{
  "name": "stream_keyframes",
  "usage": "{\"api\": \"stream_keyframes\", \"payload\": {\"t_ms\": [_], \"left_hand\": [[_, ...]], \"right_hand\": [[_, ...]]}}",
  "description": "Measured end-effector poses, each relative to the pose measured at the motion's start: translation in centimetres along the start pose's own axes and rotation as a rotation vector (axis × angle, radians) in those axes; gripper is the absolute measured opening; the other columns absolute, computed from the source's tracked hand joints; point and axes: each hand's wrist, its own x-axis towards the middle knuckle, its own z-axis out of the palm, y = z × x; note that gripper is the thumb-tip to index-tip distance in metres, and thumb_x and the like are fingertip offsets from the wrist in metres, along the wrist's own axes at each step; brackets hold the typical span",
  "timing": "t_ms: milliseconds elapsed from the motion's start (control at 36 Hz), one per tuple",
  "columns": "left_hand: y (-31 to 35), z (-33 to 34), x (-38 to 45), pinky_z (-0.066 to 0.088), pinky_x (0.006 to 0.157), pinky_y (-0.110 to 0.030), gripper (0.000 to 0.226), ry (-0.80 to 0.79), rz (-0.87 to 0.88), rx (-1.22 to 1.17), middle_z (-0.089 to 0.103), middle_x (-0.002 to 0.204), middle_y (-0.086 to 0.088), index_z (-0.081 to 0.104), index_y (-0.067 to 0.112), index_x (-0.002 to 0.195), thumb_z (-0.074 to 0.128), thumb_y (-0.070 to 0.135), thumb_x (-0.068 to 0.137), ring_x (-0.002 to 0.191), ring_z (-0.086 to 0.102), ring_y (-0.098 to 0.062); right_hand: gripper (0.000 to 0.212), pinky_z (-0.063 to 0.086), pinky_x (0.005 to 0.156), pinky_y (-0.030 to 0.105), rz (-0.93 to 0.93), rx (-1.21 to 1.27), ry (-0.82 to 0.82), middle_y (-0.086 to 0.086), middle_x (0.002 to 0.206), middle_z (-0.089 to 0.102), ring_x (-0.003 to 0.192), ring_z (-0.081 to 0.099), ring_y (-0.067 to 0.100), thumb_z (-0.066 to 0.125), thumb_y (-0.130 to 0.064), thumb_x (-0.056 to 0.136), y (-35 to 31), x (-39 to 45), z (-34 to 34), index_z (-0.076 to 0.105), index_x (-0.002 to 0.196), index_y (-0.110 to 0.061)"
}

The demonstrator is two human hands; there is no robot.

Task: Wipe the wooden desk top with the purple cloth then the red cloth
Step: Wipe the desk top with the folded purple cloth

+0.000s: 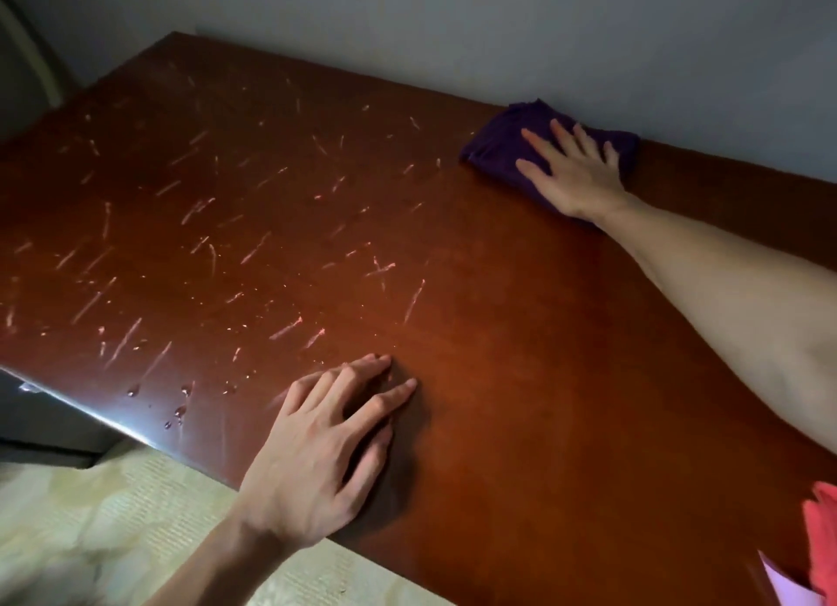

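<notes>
Pressing the purple cloth (pixel 507 152) flat-fingered, the right hand (pixel 573 175) works the wooden desk top (pixel 521 333); the left hand (pixel 326 451) rests spread beside.

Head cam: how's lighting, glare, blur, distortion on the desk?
Head view: dim overall, with a warm bright patch mid wooden desk top; glare along its near-left edge, where water droplets glint; left hand casts a soft shadow to its right; wide-angle bends the desk edges; bottom-left corner is blurred; right hand on the purple cloth is reasonably sharp.
</notes>
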Motion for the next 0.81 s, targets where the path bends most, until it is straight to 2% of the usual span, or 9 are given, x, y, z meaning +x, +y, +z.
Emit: {"api": "stream_keyframes", "payload": {"t_ms": [111,306,417,472,639,806], "left_hand": [[-0.1,0.1,-0.1,0.034,0.105,-0.038,0.046,0.061,0.015,-0.004,0.048,0.144,0.004,0.054,0.029,0.142,0.036,0.041,0.102,0.126,0.050,-0.015],[0.1,0.1,-0.5,0.038,0.084,-0.041,0.034,0.261,0.043,-0.011,0.051,0.113,-0.004,0.056,0.014,0.116,0.042,0.040,0.099,0.098,0.051,-0.027],[-0.2,-0.4,-1.3,0.038,0.080,-0.045,0.032,0.345,0.029,-0.042,0.052,0.106,-0.011,0.056,0.009,0.104,0.044,0.038,0.097,0.094,0.051,-0.033],[-1.1,-1.2,-1.7,0.039,0.080,-0.046,0.033,0.364,0.021,-0.059,0.052,0.107,-0.012,0.056,0.008,0.103,0.045,0.038,0.097,0.094,0.051,-0.033],[-7.6,-4.3,-3.7,0.038,0.081,-0.045,0.038,0.251,0.131,0.104,0.055,0.111,-0.011,0.058,0.010,0.115,0.040,0.038,0.098,0.093,0.051,-0.033],[-10.5,-5.4,-2.9,0.039,0.089,-0.045,0.047,0.115,0.214,0.149,0.056,0.128,-0.009,0.058,0.014,0.132,0.039,0.040,0.098,0.102,0.055,-0.032]], "right_hand": [[0.064,0.000,0.125,0.060,0.065,0.018,0.009,-0.004,0.174,0.002,0.159,-0.002,0.026,0.020,-0.072,0.101,-2.8,-4.0,1.1,0.011,0.160,-0.049],[0.065,0.002,0.125,0.059,0.000,0.017,0.048,-0.005,0.174,0.002,0.160,0.000,0.027,0.024,-0.072,0.099,-10.7,-17.3,4.1,0.010,0.160,-0.052],[0.076,0.001,0.124,0.061,-0.044,0.005,0.045,-0.006,0.174,0.000,0.160,-0.003,0.027,0.005,-0.075,0.088,-15.9,-26.2,5.5,0.007,0.160,-0.051],[0.076,0.000,0.124,0.061,-0.075,-0.008,0.041,-0.005,0.174,-0.001,0.160,-0.004,0.027,0.006,-0.075,0.088,-17.7,-29.5,6.1,0.006,0.160,-0.051],[0.068,0.013,0.121,0.065,-0.259,-0.038,0.095,-0.003,0.173,0.010,0.159,0.007,0.031,0.028,-0.070,0.097,-20.6,-34.8,7.9,0.019,0.161,-0.046],[0.064,0.001,0.126,0.057,-0.512,-0.037,-0.022,-0.011,0.173,0.002,0.160,-0.004,0.020,0.029,-0.073,0.098,-18.6,-30.7,6.0,0.015,0.158,-0.055]]}}
